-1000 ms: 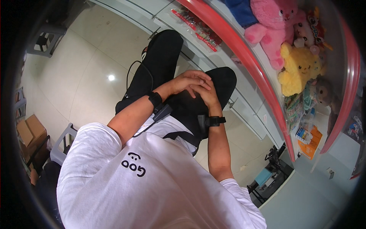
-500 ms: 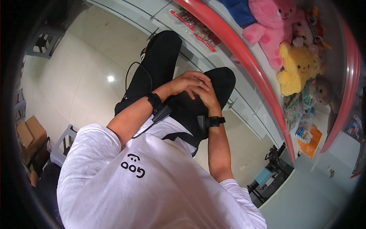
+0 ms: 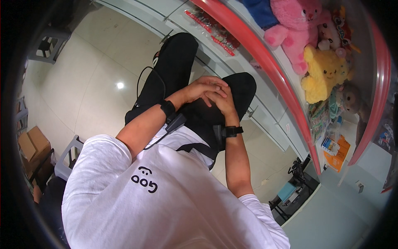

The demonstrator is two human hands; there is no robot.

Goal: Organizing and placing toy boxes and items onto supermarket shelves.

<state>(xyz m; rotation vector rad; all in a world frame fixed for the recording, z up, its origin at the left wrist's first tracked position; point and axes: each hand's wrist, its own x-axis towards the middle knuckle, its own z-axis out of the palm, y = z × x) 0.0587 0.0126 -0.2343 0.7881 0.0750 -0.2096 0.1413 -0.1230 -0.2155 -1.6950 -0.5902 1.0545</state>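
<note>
My left hand (image 3: 199,89) and my right hand (image 3: 224,102) are clasped together above my lap, their fingers interlaced. No object shows between them, though the inside of the clasp is hidden. A black band (image 3: 168,108) with a dark box-shaped device (image 3: 175,123) and a cable is on my left wrist. Around my right wrist sits another black band (image 3: 232,131) with a dark device. Beneath the hands are my black trousers (image 3: 176,62), with the knees bent.
To the right stands a red-edged glass display case (image 3: 271,68) holding a pink plush toy (image 3: 296,25), a yellow plush toy (image 3: 325,76) and packets. White drawers (image 3: 265,120) sit below it. Grey stools (image 3: 68,159) and a cardboard box (image 3: 35,143) are at left, on a tiled floor (image 3: 95,74).
My right wrist and forearm have shifted very slightly to the left. The hands stay clasped.
</note>
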